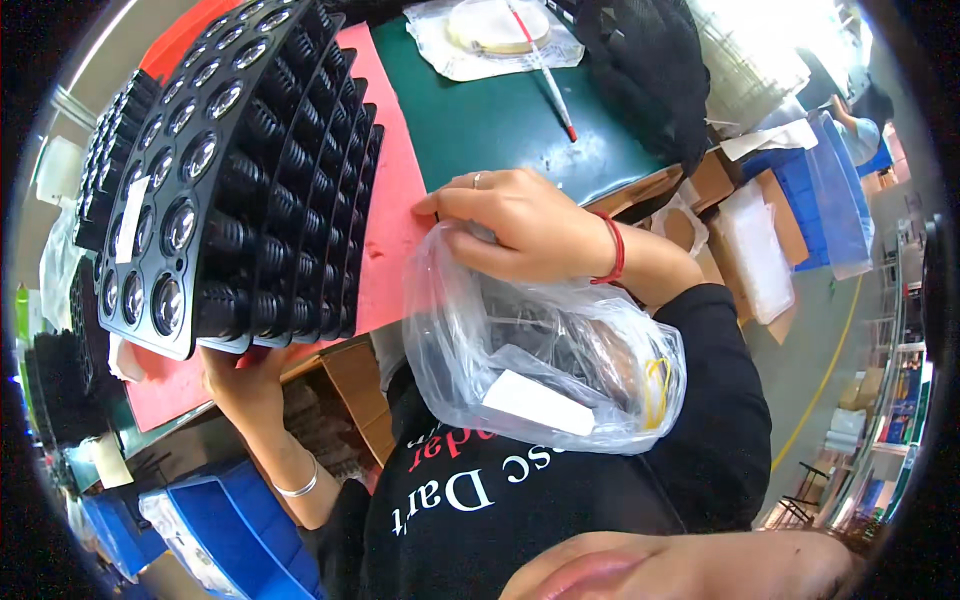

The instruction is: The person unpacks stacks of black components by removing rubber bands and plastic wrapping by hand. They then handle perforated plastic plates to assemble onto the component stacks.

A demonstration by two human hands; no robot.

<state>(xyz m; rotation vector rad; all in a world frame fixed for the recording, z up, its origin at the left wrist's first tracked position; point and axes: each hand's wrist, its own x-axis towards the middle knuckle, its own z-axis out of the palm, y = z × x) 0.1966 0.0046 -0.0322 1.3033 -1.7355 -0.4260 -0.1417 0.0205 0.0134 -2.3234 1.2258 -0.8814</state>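
My left hand (245,385), a silver bracelet on its wrist, grips the lower edge of a stack of black plastic trays (250,180) with round shiny-bottomed cells. The stack leans tilted over a red mat (395,230). My right hand (525,225), wearing a ring and a red wrist string, pinches the mouth of a clear plastic bag (540,370) at the mat's edge. The bag rests against my chest, with a white label (540,403) and yellow bands (655,385) inside it.
The green table (500,120) carries a bagged pale roll (495,25), a red-and-white pen (545,75) and a black mesh item (650,60). More black trays (110,150) sit at the left. Blue bins (220,520) stand below, cardboard boxes (760,230) on the right, and another person (860,120) far off.
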